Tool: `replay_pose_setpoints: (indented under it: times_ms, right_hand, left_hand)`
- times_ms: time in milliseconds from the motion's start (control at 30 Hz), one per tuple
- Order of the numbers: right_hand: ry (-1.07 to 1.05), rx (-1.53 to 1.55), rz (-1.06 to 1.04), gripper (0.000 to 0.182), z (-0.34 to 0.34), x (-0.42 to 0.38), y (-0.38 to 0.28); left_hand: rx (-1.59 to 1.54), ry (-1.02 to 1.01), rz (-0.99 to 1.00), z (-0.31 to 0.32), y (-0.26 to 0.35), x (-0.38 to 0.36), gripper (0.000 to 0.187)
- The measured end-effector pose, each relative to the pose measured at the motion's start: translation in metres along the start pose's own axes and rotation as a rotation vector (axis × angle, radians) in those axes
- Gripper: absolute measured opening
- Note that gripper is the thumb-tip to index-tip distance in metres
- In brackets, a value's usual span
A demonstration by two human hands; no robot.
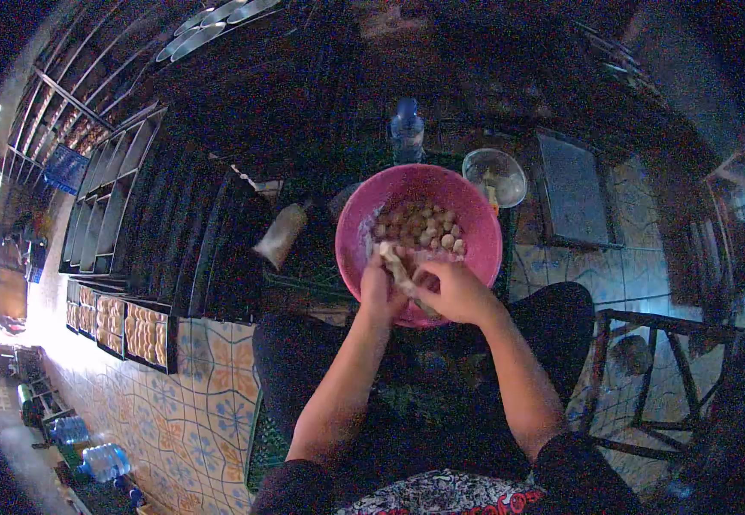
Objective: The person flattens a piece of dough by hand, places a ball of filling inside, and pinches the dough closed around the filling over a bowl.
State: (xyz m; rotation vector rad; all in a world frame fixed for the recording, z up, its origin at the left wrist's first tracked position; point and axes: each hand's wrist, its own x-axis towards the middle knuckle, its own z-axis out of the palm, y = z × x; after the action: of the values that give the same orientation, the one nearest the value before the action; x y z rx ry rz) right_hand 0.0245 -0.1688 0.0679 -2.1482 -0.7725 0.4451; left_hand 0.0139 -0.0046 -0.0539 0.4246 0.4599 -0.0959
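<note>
A pink basin point(348, 245) stands in front of my knees, with several small round pale-brown balls point(424, 225) gathered in its far half. Over its near side, my left hand point(377, 290) is closed around a pale, soft strip that looks like dough point(395, 268). My right hand point(454, 293) pinches the same strip at its lower right end, fingers bent inward. Some blur and the hands themselves hide part of the strip. White powder shows on the basin's inner left wall.
Right of the basin is a metal bowl point(510, 184) with a utensil in it; behind stands a blue-capped bottle point(407, 133). A plastic bag point(282, 233) lies left. Trays of bread-like pieces point(145, 333) sit farther left. A dark metal stand point(647, 378) is at right, on tiled floor.
</note>
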Motion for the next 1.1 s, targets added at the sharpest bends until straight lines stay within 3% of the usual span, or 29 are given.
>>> replay_pose_setpoints:
  times_ms: [67,167,300,367,400,467,600,700,767,900,967,1100]
  right_hand:
    - [-0.174,0.134,0.253,0.048,-0.01,0.004,-0.014]
    - [-0.048,0.027,0.205,0.057,0.028,0.007,0.024]
    - [-0.03,0.017,0.085,0.056,0.046,0.007,0.039]
    - [-0.173,0.376,0.146,0.054,0.046,0.007,0.034]
    - [-0.171,0.375,0.142,0.054,0.045,0.008,0.03]
    - [-0.116,0.172,0.149,0.046,0.042,0.007,0.024]
    - [-0.009,0.089,0.261,0.048,0.033,0.013,0.01]
    - [0.103,-0.123,0.383,0.053,0.047,0.022,0.023]
    - [0.025,-0.185,0.219,0.052,0.051,0.025,0.023]
    - [0.041,-0.192,0.143,0.051,0.038,0.019,0.001]
    - [-0.02,0.324,0.216,0.047,0.031,0.01,0.009]
    - [-0.255,0.28,0.265,0.041,0.027,0.014,0.038]
  left_hand:
    - [0.005,0.045,0.055,0.021,0.013,-0.009,0.048]
    - [0.078,0.168,0.076,0.033,0.02,-0.022,0.044]
    - [0.106,0.289,0.064,0.023,0.015,-0.021,0.04]
    - [0.045,0.094,0.166,-0.002,0.004,-0.005,0.04]
    - [0.046,0.091,0.169,-0.003,0.003,-0.002,0.04]
    - [0.177,0.236,0.182,-0.004,0.0,0.004,0.045]
    - [0.235,0.216,0.181,0.037,0.001,-0.017,0.043]
    - [0.037,0.101,0.072,0.037,0.006,-0.017,0.039]
    - [0.062,0.071,0.128,0.015,0.005,-0.003,0.042]
    - [-0.015,0.042,0.114,-0.012,0.012,0.009,0.035]
    - [-0.034,0.217,0.189,0.009,0.014,0.002,0.042]
    - [-0.082,0.034,0.188,0.033,0.027,-0.024,0.037]
